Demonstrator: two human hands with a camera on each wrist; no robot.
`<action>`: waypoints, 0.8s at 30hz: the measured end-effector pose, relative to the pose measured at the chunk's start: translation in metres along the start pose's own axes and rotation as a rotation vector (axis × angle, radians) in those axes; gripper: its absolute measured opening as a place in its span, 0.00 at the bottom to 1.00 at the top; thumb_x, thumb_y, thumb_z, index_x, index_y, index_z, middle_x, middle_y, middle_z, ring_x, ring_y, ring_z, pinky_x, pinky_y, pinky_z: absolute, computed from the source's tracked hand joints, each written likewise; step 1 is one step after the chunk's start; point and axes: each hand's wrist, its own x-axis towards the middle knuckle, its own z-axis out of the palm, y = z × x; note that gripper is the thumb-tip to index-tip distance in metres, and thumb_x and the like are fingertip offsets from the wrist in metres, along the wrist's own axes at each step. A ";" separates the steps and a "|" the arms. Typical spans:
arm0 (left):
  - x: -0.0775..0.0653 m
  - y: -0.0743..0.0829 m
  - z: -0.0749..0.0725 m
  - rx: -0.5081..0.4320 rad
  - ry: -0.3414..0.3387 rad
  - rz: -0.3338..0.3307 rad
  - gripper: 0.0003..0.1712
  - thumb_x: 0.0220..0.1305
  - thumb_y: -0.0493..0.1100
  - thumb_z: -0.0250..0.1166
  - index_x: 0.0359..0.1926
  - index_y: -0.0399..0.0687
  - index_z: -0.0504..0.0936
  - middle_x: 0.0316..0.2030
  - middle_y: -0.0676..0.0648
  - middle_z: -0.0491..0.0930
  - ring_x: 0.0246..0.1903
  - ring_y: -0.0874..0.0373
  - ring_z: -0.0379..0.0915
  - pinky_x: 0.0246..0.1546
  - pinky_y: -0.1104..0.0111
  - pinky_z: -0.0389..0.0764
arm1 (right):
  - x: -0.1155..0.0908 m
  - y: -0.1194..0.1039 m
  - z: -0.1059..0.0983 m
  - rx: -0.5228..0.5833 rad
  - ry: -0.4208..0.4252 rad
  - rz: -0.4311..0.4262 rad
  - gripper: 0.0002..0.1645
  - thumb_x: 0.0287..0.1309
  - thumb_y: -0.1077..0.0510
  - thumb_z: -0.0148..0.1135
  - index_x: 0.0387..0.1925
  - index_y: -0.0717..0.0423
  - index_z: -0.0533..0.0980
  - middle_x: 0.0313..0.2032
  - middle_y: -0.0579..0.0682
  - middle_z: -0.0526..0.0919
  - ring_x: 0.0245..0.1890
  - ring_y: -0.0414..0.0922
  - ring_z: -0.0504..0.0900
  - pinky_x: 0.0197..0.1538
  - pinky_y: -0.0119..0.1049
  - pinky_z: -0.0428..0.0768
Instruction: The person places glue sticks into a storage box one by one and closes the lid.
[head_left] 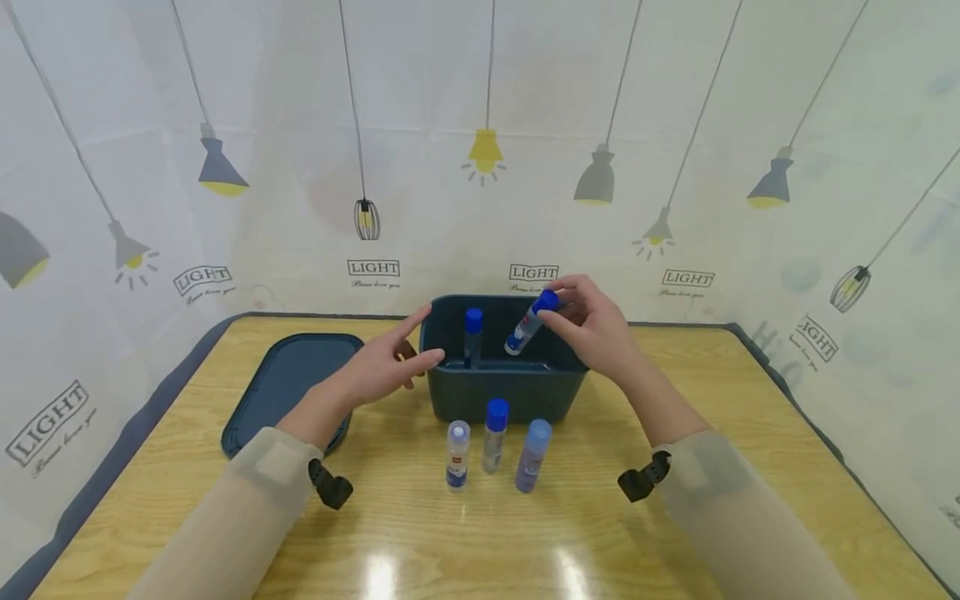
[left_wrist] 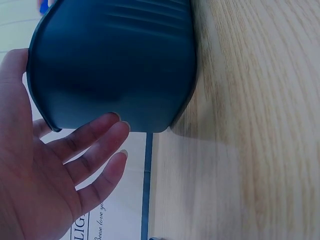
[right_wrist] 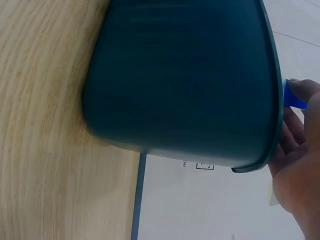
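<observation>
In the head view my right hand (head_left: 592, 325) pinches a blue-capped clear glue bottle (head_left: 527, 327) near its cap, tilted over the dark bin (head_left: 506, 396). The right wrist view shows the blue cap (right_wrist: 294, 95) between the fingertips, beyond the bin's rim. My left hand (head_left: 382, 362) is at the bin's left end, its fingers spread. Its thumb touches the rim in the left wrist view, with the other fingers loosely bent beside the wall (left_wrist: 115, 65). Another blue-capped glue bottle (head_left: 472, 337) stands upright inside the bin.
Three bottles stand before the bin: one with a clear cap (head_left: 457, 456), one with a dark blue cap (head_left: 495, 436) and a purplish one with a pale blue cap (head_left: 533, 456). A dark lid (head_left: 300, 379) lies at left on the wooden table (head_left: 420, 542). A printed curtain (head_left: 450, 100) hangs behind.
</observation>
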 end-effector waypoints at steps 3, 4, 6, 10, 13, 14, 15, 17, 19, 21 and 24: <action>0.000 -0.001 0.000 0.003 0.001 0.004 0.53 0.77 0.73 0.61 0.90 0.80 0.42 0.52 0.36 0.86 0.44 0.42 0.86 0.48 0.57 0.85 | 0.009 0.002 0.003 -0.068 -0.029 0.009 0.25 0.77 0.49 0.70 0.68 0.49 0.74 0.57 0.59 0.89 0.47 0.54 0.87 0.53 0.49 0.85; 0.000 -0.001 0.000 0.001 0.002 0.003 0.52 0.77 0.73 0.61 0.89 0.80 0.42 0.52 0.36 0.86 0.44 0.41 0.86 0.48 0.57 0.85 | 0.012 0.002 0.004 -0.085 -0.037 0.014 0.25 0.77 0.49 0.70 0.68 0.49 0.74 0.57 0.58 0.89 0.48 0.54 0.87 0.54 0.51 0.85; 0.000 -0.001 0.000 -0.001 0.002 0.005 0.52 0.77 0.73 0.61 0.89 0.80 0.42 0.52 0.36 0.86 0.44 0.41 0.87 0.48 0.56 0.85 | 0.018 0.002 0.006 -0.114 -0.053 0.024 0.25 0.77 0.48 0.70 0.68 0.48 0.75 0.58 0.58 0.90 0.49 0.54 0.87 0.55 0.54 0.85; 0.000 -0.001 0.000 -0.005 0.000 0.007 0.52 0.77 0.72 0.62 0.90 0.80 0.42 0.52 0.36 0.86 0.44 0.40 0.86 0.47 0.57 0.85 | 0.028 0.004 0.010 -0.142 -0.088 0.028 0.24 0.77 0.48 0.70 0.67 0.49 0.75 0.57 0.58 0.89 0.49 0.55 0.86 0.53 0.54 0.84; 0.000 -0.001 0.001 -0.011 -0.002 0.008 0.52 0.77 0.72 0.62 0.90 0.80 0.42 0.52 0.36 0.86 0.44 0.40 0.86 0.47 0.57 0.85 | 0.032 0.006 0.013 -0.156 -0.111 0.020 0.23 0.77 0.49 0.69 0.66 0.51 0.75 0.55 0.59 0.89 0.47 0.54 0.85 0.51 0.52 0.83; 0.001 -0.002 0.001 -0.013 -0.003 0.009 0.52 0.77 0.72 0.62 0.90 0.80 0.43 0.52 0.36 0.86 0.44 0.41 0.86 0.47 0.57 0.85 | 0.033 0.007 0.014 -0.161 -0.117 0.019 0.23 0.77 0.50 0.69 0.66 0.51 0.75 0.55 0.59 0.89 0.46 0.54 0.85 0.50 0.52 0.83; 0.001 -0.002 0.001 -0.016 -0.004 0.008 0.52 0.77 0.72 0.62 0.89 0.80 0.43 0.52 0.36 0.86 0.44 0.41 0.86 0.47 0.57 0.85 | 0.034 0.007 0.015 -0.165 -0.121 0.018 0.23 0.77 0.50 0.69 0.65 0.52 0.76 0.54 0.60 0.90 0.46 0.54 0.85 0.50 0.51 0.83; 0.001 -0.002 0.002 -0.013 -0.005 0.011 0.52 0.77 0.73 0.62 0.89 0.81 0.43 0.52 0.36 0.86 0.44 0.41 0.86 0.46 0.57 0.85 | 0.035 0.009 0.016 -0.170 -0.127 0.020 0.22 0.77 0.51 0.69 0.65 0.52 0.76 0.54 0.60 0.90 0.46 0.55 0.85 0.51 0.52 0.83; 0.001 -0.002 0.002 -0.015 -0.003 0.010 0.52 0.77 0.73 0.62 0.89 0.82 0.43 0.52 0.36 0.87 0.44 0.41 0.86 0.47 0.57 0.85 | 0.035 0.011 0.017 -0.170 -0.133 0.027 0.22 0.77 0.52 0.69 0.65 0.52 0.76 0.54 0.60 0.89 0.48 0.56 0.86 0.53 0.54 0.83; 0.001 -0.002 0.001 -0.013 -0.003 0.010 0.52 0.76 0.74 0.62 0.89 0.82 0.42 0.52 0.36 0.87 0.44 0.41 0.86 0.47 0.57 0.85 | 0.036 0.012 0.018 -0.168 -0.149 0.039 0.22 0.77 0.52 0.69 0.65 0.52 0.76 0.55 0.61 0.89 0.51 0.57 0.86 0.57 0.56 0.83; 0.000 -0.002 0.000 -0.006 -0.004 0.007 0.52 0.77 0.73 0.61 0.89 0.81 0.42 0.52 0.36 0.87 0.44 0.41 0.86 0.47 0.57 0.85 | 0.038 0.013 0.021 -0.174 -0.197 0.072 0.22 0.77 0.52 0.70 0.66 0.52 0.77 0.59 0.61 0.88 0.58 0.59 0.86 0.64 0.59 0.83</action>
